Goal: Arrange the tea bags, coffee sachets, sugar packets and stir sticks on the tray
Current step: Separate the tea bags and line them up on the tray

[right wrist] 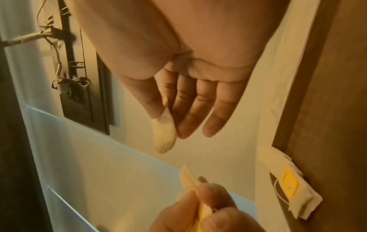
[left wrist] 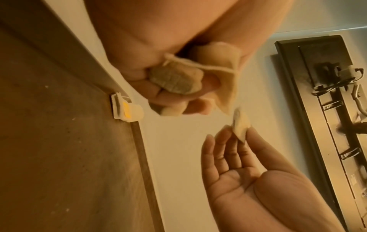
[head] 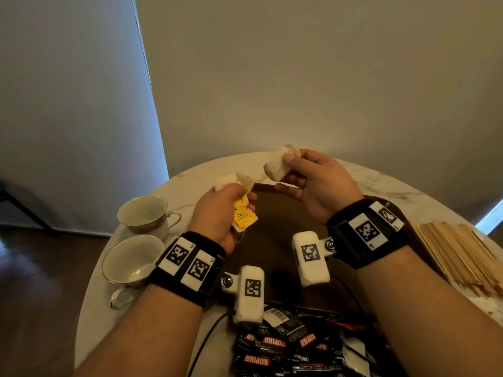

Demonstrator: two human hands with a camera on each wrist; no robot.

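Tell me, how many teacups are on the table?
2. Both are left of the tray: one teacup farther back, the other nearer, beside the left wrist.

2 teacups [head: 143,213] [head: 130,259] on marble tabletop [head: 381,183], left side; black cable [head: 206,338] near front edge; grey wall behind

Black wristbands [head: 187,270], white marker tags, white wrist cameras [head: 310,258], bare forearms.

Tea bags [head: 277,163] matt porous paper; sachets [head: 275,344] glossy foil; stir sticks [head: 462,251] pale wood; table [head: 381,183] polished marble.
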